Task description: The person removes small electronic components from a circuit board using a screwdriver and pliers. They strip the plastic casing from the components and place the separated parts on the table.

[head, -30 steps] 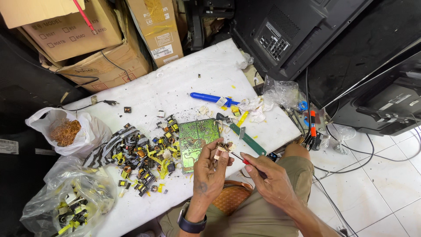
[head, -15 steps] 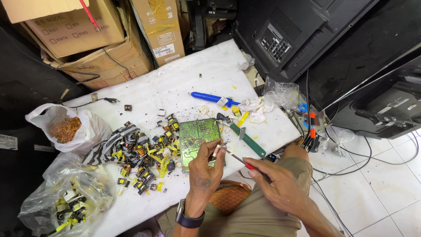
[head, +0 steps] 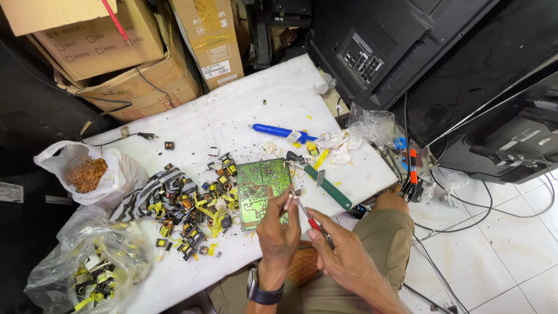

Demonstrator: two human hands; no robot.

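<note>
Left hand (head: 279, 224): closed narrow on a small part, over the green circuit board (head: 263, 192), near the bench's front edge.
Right hand (head: 343, 253): fingers closed around a red-handled tool (head: 305, 214).
Tool axis: tip up-left, toward the left fingers.

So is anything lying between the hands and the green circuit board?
Nothing visible. The left hand and right hand meet at the near edge of the green circuit board; the red-handled tool already points at it.

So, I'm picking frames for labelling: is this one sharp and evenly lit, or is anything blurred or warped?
Head view: the green circuit board and both hands are sharp; light is even on the white table, with no harsh glare; the wide lens bends the edges, and the left side falls dark.
</note>
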